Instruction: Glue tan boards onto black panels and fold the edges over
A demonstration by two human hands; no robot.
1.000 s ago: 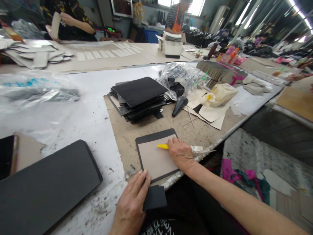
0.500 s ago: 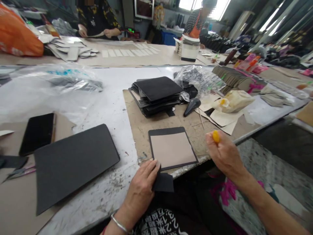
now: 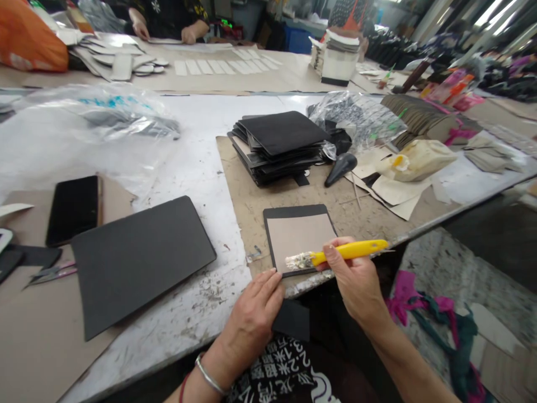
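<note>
My right hand (image 3: 356, 280) is closed around the yellow handle of a brush (image 3: 352, 249). Its bristles, coated in something whitish, are over the lower part of a small black panel (image 3: 293, 211) with a beige sheet (image 3: 289, 232) on its face. At that panel's near left corner rest the fingertips of my left hand (image 3: 254, 310), its fingers together. Beneath this hand a black flat piece (image 3: 296, 320) hangs below the table edge; it seems gripped there, with the thumb hidden. Farther back stands a stack of black panels (image 3: 285, 134).
A larger black panel (image 3: 146, 263), a phone (image 3: 75, 207) and scissors (image 3: 54, 273) lie left. Behind the stack is clear plastic wrap (image 3: 361, 120). A dark cone-shaped object (image 3: 340, 169) and a yellowish container (image 3: 428, 159) sit right. Two people stand across the table.
My right hand has moved left and inward, bringing the brush over the beige-faced panel. My left hand remains at the panel's corner. The view has tilted down slightly.
</note>
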